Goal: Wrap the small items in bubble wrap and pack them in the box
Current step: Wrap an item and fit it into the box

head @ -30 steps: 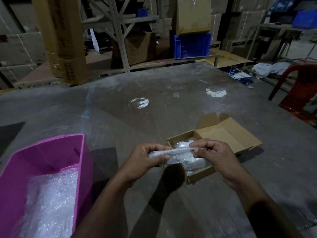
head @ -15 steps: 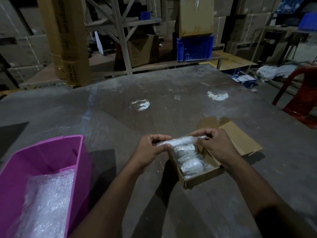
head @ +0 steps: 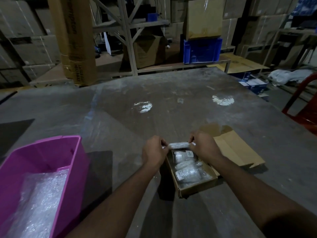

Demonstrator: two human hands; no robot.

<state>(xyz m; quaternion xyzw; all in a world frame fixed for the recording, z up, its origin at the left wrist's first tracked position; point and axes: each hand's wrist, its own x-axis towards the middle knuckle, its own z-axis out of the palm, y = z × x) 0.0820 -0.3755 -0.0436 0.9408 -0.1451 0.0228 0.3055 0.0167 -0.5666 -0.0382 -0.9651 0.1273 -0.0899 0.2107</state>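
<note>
A small open cardboard box (head: 197, 187) lies on the grey table, its lid flap (head: 238, 152) folded out to the right. Several bubble-wrapped items (head: 187, 170) fill it. Over the box's far end I hold a slim bubble-wrapped roll (head: 178, 145) level. My left hand (head: 154, 151) pinches its left end and my right hand (head: 204, 146) pinches its right end.
A pink plastic bin (head: 51, 152) with bubble wrap (head: 39, 203) inside stands at the near left. A red chair (head: 303, 107) is off the table's right side. Shelving, cartons and a blue crate (head: 201, 50) stand beyond the far edge.
Both hands carried the wrapped roll away from me and lower, from above the box's near part to its far end. The packed items in the box came into view.
</note>
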